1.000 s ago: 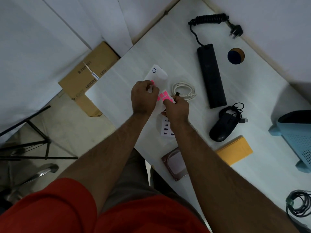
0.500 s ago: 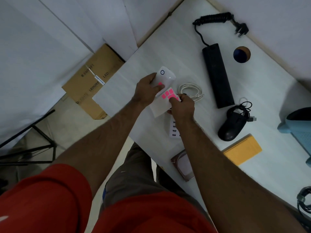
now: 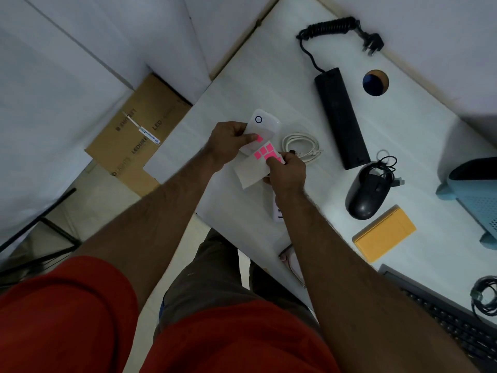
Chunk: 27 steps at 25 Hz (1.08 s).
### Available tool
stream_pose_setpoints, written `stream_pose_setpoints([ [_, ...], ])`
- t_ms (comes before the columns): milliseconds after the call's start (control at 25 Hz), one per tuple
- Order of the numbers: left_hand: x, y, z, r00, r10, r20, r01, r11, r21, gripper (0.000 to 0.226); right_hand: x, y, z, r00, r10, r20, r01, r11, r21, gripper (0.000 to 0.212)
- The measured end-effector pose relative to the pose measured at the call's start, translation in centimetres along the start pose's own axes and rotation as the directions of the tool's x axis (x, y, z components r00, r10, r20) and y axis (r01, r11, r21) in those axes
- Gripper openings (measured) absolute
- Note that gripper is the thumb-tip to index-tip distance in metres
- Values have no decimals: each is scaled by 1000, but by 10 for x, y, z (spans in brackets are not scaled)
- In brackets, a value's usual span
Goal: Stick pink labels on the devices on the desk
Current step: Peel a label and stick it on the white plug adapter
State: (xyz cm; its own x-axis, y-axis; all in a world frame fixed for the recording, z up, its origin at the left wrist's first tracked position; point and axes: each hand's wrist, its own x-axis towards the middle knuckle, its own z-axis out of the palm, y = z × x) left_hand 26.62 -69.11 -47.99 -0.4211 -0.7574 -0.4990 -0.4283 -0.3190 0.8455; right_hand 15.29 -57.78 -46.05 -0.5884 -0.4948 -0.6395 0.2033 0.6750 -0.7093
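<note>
Left hand [image 3: 228, 141] now pinches one pink label [image 3: 259, 138] against the white device [image 3: 262, 127], which lies on the counter [image 3: 419, 146]. Right hand [image 3: 287, 172] still grips the label sheet [image 3: 255, 168], held just below that device.

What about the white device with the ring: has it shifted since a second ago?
No. The white device lies at the same spot just left of the white cable coil as before; only the camera view has shifted.

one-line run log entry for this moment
step: labelling | left hand: pinches pink label on white device | right hand: holds label sheet
</note>
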Motion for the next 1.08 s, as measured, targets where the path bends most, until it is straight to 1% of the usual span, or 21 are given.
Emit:
stream_pose_setpoints([
  [120,-2,0,2,1000,4,8,-4,1000,-17,35,-2,2,1,1000,10,-14,-10,1000,18,11],
  [320,0,-3,6,1000,6,-9,-6,1000,-10,38,-5,9,-1,999,25,-41,-23,999,47,16],
  [520,-2,0,10,1000,7,-16,-8,1000,-5,33,-11,13,-5,999,15,-29,-12,996,86,16],
  [720,-3,1,12,998,9,-58,-9,1000,13,32,-22,18,-11,1000,-4,-17,6,994,112,5],
  [960,-8,3,18,993,-8,-114,19,995,93,46,-33,22,-17,1000,-15,9,13,992,125,6],
  [1080,-5,5,20,991,-20,-135,36,993,115,48,-33,24,-20,1000,-2,2,2,991,133,5],
])
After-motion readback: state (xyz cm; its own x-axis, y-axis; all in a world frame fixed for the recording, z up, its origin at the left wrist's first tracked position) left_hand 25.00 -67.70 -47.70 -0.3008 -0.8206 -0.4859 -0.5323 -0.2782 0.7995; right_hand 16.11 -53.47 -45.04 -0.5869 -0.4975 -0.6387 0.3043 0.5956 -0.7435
